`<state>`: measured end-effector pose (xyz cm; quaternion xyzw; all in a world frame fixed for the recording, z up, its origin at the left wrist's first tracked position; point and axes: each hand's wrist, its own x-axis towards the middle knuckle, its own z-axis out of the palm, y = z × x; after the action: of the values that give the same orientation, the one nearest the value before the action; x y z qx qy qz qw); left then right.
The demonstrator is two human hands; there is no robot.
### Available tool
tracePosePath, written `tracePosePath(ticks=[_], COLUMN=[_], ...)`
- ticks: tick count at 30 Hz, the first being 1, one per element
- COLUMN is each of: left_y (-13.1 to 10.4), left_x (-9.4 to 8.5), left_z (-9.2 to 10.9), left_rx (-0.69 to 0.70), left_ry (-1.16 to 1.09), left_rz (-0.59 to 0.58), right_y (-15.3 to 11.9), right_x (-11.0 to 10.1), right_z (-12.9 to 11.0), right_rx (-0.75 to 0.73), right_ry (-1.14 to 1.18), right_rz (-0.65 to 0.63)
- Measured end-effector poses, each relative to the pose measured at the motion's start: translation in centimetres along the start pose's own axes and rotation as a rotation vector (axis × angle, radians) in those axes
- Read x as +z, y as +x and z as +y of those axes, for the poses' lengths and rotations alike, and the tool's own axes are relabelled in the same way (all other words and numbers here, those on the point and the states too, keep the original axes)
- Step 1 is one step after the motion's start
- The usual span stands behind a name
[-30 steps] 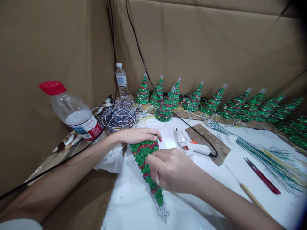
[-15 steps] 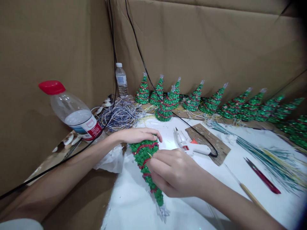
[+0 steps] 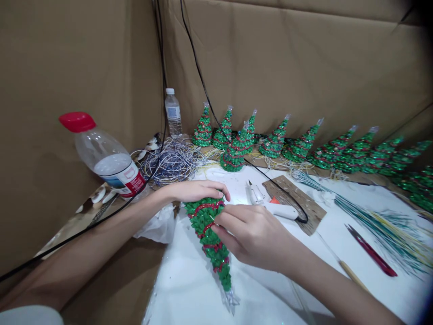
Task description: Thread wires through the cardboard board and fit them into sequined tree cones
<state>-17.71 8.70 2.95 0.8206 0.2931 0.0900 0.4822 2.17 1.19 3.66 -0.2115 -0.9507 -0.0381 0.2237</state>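
Observation:
A small green tinsel Christmas tree [image 3: 211, 246] with red garland lies on its side on the white tabletop, its clear tip pointing toward me. My left hand [image 3: 198, 190] is wrapped over the wide base of the tree, thumb and fingers holding it. Against the tree's right side, my right hand [image 3: 252, 232] has thumb and forefinger pinched together. A tiny pale bit shows at those fingertips, too small to name. Just beyond the right hand lies a white glue gun [image 3: 280, 210], partly on a brown cardboard piece [image 3: 309, 212].
Several finished trees [image 3: 233, 151] stand along the cardboard wall. At left are a red-capped bottle [image 3: 117, 169], a water bottle [image 3: 173, 115] and tangled wires [image 3: 176, 160]. Right lie green and yellow wires [image 3: 368, 221], red-handled snips [image 3: 372, 253] and a wooden-handled tool [image 3: 352, 274]. A black cord [image 3: 199, 67] hangs across.
My right hand has shifted slightly up and right, its fingers pulling a little back from the tree. The left hand keeps its hold on the base.

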Motion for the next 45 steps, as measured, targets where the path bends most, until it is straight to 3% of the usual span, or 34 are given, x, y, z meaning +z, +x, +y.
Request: tracePosePath(ticks=[6, 18, 27, 31, 38, 45], left_y=[0.2, 0.2, 0.2, 0.2, 0.3, 0.3], left_x=[0.0, 0.1, 0.1, 0.1, 0.2, 0.1], left_z=[-0.3, -0.2, -0.1, -0.3, -0.5, -0.4], left_rx=[0.022, 0.040, 0.050, 0.049, 0.061, 0.058], left_ry=[-0.014, -0.034, -0.042, -0.043, -0.070, -0.072], left_rz=[0.008, -0.018, -0.036, -0.037, -0.033, -0.033], right_y=[0.0, -0.1, 0.1, 0.0, 0.1, 0.2], right_x=[-0.1, 1.8, 0.7, 1.0, 2.2, 1.4], right_z=[0.0, 0.1, -0.2, -0.5, -0.4, -0.2], right_rx=[0.014, -0.077, 0.088, 0.067, 0.002, 0.138], right_ry=[-0.087, -0.148, -0.041, -0.065, -0.127, 0.040], right_rz=[-0.068, -0.030, -0.037, -0.086, -0.047, -0.063])
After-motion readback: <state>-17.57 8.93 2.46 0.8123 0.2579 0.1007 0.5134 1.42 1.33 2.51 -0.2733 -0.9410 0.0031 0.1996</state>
